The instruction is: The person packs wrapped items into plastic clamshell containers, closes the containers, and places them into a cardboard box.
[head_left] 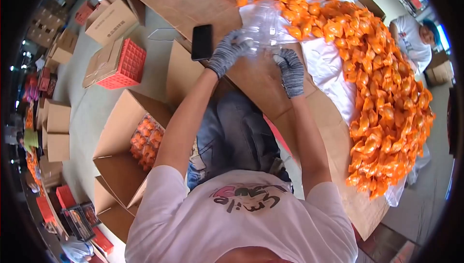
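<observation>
A clear plastic clamshell box (pixel 263 26) is held in front of me, over the cardboard-covered table; part of it is blurred. My left hand (pixel 228 53), in a grey knitted glove, is closed on the box's left edge. On the near right corner, the fingers of my right hand (pixel 291 72), gloved alike, are curled with the thumb against the plastic. Just left of my left hand lies a black phone (pixel 202 42). Past the box and to the right spreads a large heap of orange-wrapped round pieces (pixel 374 79), seemingly fruit.
White cloth (pixel 326 65) lies under the heap. On my left an open carton (pixel 113 140) contains packed orange pieces (pixel 146 141). Further off are a red crate (pixel 126 65) and another carton (pixel 111 21). A co-worker (pixel 411 41) is at the right, across the heap.
</observation>
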Tool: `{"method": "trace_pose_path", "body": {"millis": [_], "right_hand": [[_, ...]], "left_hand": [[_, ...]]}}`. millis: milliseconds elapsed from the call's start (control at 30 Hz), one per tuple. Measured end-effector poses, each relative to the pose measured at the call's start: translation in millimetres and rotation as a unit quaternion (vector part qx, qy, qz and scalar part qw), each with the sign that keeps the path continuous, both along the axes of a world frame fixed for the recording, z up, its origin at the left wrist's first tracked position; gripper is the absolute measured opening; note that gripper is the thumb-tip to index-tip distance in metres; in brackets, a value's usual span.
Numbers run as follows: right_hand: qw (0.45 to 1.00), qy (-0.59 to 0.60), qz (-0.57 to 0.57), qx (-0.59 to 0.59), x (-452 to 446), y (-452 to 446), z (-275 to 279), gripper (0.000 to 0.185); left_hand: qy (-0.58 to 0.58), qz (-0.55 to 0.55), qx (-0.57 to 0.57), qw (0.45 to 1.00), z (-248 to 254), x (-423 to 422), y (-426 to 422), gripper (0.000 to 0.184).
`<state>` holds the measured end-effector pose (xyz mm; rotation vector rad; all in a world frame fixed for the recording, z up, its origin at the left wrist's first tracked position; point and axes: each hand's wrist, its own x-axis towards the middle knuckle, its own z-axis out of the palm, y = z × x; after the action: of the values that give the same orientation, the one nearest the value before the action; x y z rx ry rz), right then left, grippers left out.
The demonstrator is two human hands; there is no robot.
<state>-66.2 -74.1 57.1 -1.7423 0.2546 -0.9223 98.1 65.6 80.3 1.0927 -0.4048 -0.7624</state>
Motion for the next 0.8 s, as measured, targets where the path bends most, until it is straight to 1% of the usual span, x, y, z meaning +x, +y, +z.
{"method": "trace_pose_path", "body": {"millis": [33,67,100,133,167,200,233,267,300,333,367,400,433,467,500,533,567,600,633,700,767,800], "right_hand": [[0.999,-0.015,-0.039,-0.011,-8.4,4.6,8.8,0.008],[0.996,-0.030,-0.080,-0.024,-19.8,9.6,17.7,0.006],[0.989,-0.007,-0.109,-0.101,-36.2,13.9,28.7,0.009],[0.947,-0.021,-0.155,-0.279,-49.5,17.1,35.6,0.010],[0.871,-0.024,-0.196,-0.450,-64.0,20.8,42.7,0.012],[0.845,0.185,-0.149,-0.479,-82.8,29.1,54.9,0.015],[0.849,0.166,-0.127,-0.485,-95.1,30.4,46.2,0.018],[0.854,0.151,-0.101,-0.489,-107.3,35.2,43.2,0.021],[0.860,0.179,-0.034,-0.477,-120.6,37.3,44.8,0.025],[0.864,0.202,0.036,-0.461,-128.8,40.8,53.5,0.029],[0.883,0.150,0.051,-0.443,-134.0,40.3,45.6,0.029],[0.892,0.170,0.002,-0.418,-147.6,31.6,47.0,0.029],[0.899,0.186,-0.048,-0.393,-165.2,18.7,50.3,0.030],[0.914,0.182,-0.124,-0.340,-179.3,-6.4,45.9,0.030],[0.939,0.205,-0.201,-0.188,-191.8,-38.8,35.0,0.024],[0.893,0.265,-0.276,-0.237,-208.1,-70.1,32.8,0.022],[0.717,0.412,-0.370,-0.422,-220.1,-75.1,62.8,0.023],[0.682,0.423,-0.431,-0.414,-229.1,-92.9,66.5,0.024],[0.639,0.442,-0.466,-0.423,-230.8,-102.0,77.4,0.026],[0.552,0.495,-0.517,-0.429,-230.1,-118.0,105.0,0.032],[0.496,0.598,-0.500,-0.382,-228.1,-137.5,114.4,0.035],[0.514,0.636,-0.460,-0.346,-225.3,-146.7,116.7,0.034]], "left_hand": [[-0.017,0.019,-0.003,1.000,-9.3,6.6,1.4,0.037],[-0.218,0.093,0.055,0.970,-14.3,11.0,6.1,0.037],[-0.392,0.199,0.140,0.887,-19.4,15.6,10.6,0.038],[-0.678,0.327,0.250,0.609,-18.5,11.0,14.6,0.041],[-0.664,0.372,0.224,0.609,11.8,-13.8,17.4,0.053],[-0.578,0.341,0.202,0.714,17.1,-42.4,11.4,0.049],[-0.482,0.296,0.179,0.805,16.2,-64.0,-0.7,0.046],[-0.432,0.181,0.110,0.877,6.8,-74.2,-18.0,0.044],[-0.228,0.035,0.126,0.965,-2.7,-84.4,-28.8,0.041],[-0.011,-0.066,0.182,0.981,4.3,-101.2,-38.3,0.039],[-0.056,-0.079,0.207,0.973,-23.4,-101.1,-49.0,0.038],[-0.104,-0.088,0.230,0.964,-48.5,-97.9,-60.2,0.037],[-0.080,-0.100,0.211,0.969,-44.9,-106.7,-64.9,0.020],[-0.022,-0.082,0.183,0.979,-34.8,-121.9,-62.2,0.021],[0.038,-0.062,0.158,0.985,-27.5,-139.1,-58.2,0.023],[0.034,-0.025,0.135,0.990,-27.4,-150.3,-61.0,0.018],[0.015,-0.054,0.130,0.990,-35.1,-155.1,-60.7,0.018],[-0.005,-0.080,0.123,0.989,-42.1,-158.6,-60.6,0.019],[0.016,-0.092,0.134,0.987,-32.3,-169.1,-61.6,0.017],[0.025,-0.092,0.092,0.991,-38.4,-179.7,-64.7,0.015],[0.027,-0.093,0.097,0.990,-33.6,-185.1,-65.5,0.015],[0.003,-0.081,0.110,0.991,-34.1,-184.5,-66.5,0.016]]}}
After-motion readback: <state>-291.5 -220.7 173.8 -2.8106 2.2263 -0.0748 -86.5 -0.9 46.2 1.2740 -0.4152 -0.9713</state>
